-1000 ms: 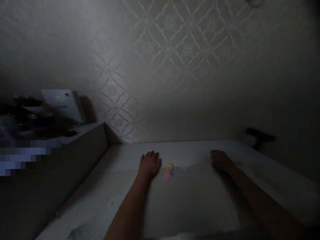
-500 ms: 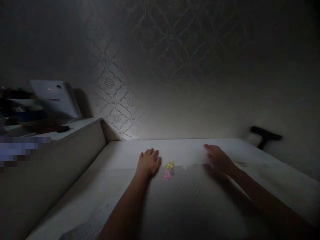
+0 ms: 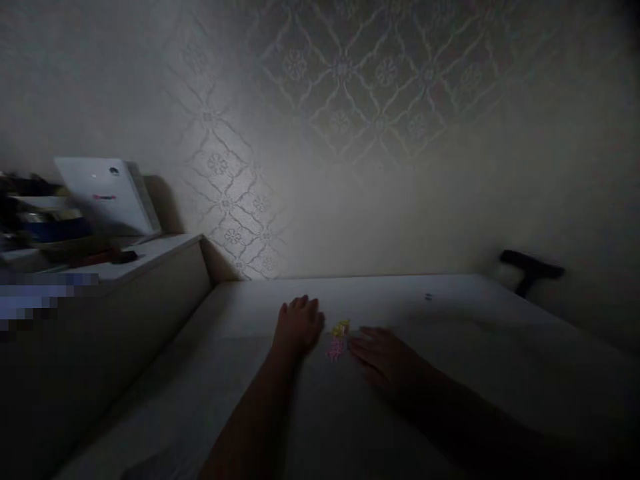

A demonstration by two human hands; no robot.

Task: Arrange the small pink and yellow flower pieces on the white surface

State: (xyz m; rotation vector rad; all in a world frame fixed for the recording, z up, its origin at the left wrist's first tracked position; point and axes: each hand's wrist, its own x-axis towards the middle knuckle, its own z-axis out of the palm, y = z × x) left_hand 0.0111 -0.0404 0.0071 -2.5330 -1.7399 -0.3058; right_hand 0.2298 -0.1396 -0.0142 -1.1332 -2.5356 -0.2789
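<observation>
A small pink and yellow printed patch point(image 3: 338, 339) shows on a pale sheet or mattress cover point(image 3: 480, 347) in dim light. My left hand point(image 3: 299, 325) rests palm down just left of the patch, fingers curled slightly at the far edge of a fold. My right hand point(image 3: 385, 360) lies flat on the fabric right beside the patch, fingers stretched towards it. Neither hand holds anything that I can see.
A patterned wallpapered wall point(image 3: 350, 120) rises right behind the bed. On the left stands a low headboard ledge point(image 3: 150, 257) with a white box point(image 3: 107, 195) and dark clutter. A dark handle-like object point(image 3: 531, 268) sticks out at the far right.
My right hand has slid left across the fabric, from the far right side to beside the coloured patch. My left hand has stayed put.
</observation>
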